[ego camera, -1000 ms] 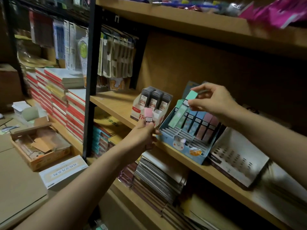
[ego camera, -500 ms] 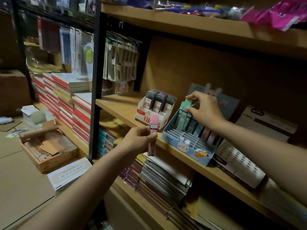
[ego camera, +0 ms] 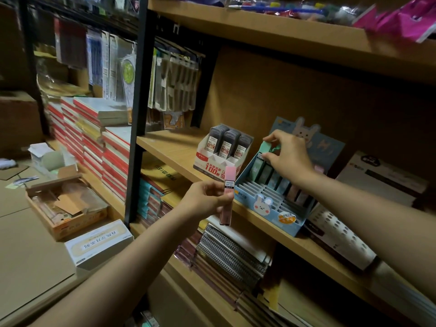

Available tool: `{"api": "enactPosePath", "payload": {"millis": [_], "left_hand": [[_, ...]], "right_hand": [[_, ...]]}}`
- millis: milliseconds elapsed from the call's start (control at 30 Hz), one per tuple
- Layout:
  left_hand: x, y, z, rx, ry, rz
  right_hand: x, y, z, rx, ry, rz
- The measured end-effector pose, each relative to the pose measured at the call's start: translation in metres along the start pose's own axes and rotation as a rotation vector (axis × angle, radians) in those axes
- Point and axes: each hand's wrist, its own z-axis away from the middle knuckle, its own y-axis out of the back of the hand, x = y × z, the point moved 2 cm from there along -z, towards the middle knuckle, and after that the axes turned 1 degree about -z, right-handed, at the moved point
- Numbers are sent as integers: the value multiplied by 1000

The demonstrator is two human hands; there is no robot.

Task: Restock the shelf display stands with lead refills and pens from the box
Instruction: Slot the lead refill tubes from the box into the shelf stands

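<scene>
While left hand (ego camera: 205, 199) holds pink refill (ego camera: 227, 194) | right hand (ego camera: 289, 156) unmoved since | green refill (ego camera: 265, 147) lower in stand (ego camera: 266, 206)

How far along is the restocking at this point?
Partly done: the blue rabbit stand holds refill cases only in its back rows. In hand: right hand pinches a green case at the stand; left hand holds a pink case. Left: its front slots.

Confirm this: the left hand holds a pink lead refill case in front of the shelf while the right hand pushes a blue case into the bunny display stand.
Not quite. The head view shows the right hand pinching a green case, not a blue one, at the bunny display stand. The rest stands: the left hand holds the pink lead refill case in front of the shelf.
</scene>
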Motion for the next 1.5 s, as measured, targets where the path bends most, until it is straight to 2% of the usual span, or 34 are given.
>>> {"api": "enactPosePath", "payload": {"millis": [200, 333, 433, 533, 600, 700, 800, 867, 967, 1133, 1500], "left_hand": [[-3, -5, -2, -42, 6, 16], [-3, -10, -1, 0, -21, 57], [1, -17, 2, -6, -88, 45], [5, -28, 5, -50, -130, 34], [5, -36, 8, -94, -164, 25], [5, -48, 11, -84, -306, -209], [0, -56, 15, -22, -542, -652], [-9, -59, 16, -16, -672, -958], [-32, -60, 16, -95, -649, -1242], [-46, -60, 15, -54, -684, -1418], [-51, -60, 16, -48, -661, -1452]], "right_hand": [[4, -13, 5, 28, -6, 30], [1, -4, 11, 27, 35, 63], [-8, 11, 30, 100, 43, -101], [-20, 17, 61, -109, -13, -357], [-22, 22, 75, -195, 19, -308], [-14, 44, 73, -160, -19, -304], [6, 76, 59, -41, -89, -324], [20, 94, 54, 84, -72, -205], [29, 97, 57, 146, -20, 0], [38, 75, 64, 118, 4, 82], [48, 65, 62, 114, -64, 53]]}}
